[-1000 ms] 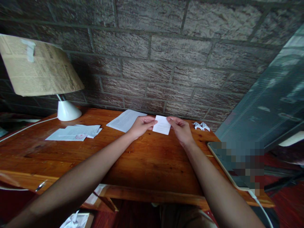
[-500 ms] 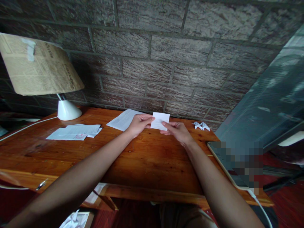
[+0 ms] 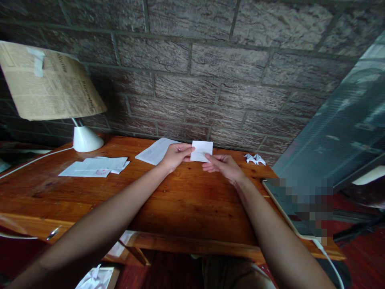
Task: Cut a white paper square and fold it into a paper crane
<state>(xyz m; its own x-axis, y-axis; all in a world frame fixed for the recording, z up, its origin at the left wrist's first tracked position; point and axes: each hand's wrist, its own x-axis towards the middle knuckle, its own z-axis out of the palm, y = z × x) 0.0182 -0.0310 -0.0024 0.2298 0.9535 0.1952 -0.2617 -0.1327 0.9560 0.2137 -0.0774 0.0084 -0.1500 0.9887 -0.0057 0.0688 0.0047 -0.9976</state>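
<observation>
spanning left grip (image 3: 174,157) to right grip (image 3: 226,166): white paper (image 3: 201,149)

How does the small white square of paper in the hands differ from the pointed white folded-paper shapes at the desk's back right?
The small white paper square looks flat, while the pointed white folded-paper shapes have raised, angular peaks. The square is held by the left hand; the shapes rest on the brown wooden desk. Both are white paper.
</observation>
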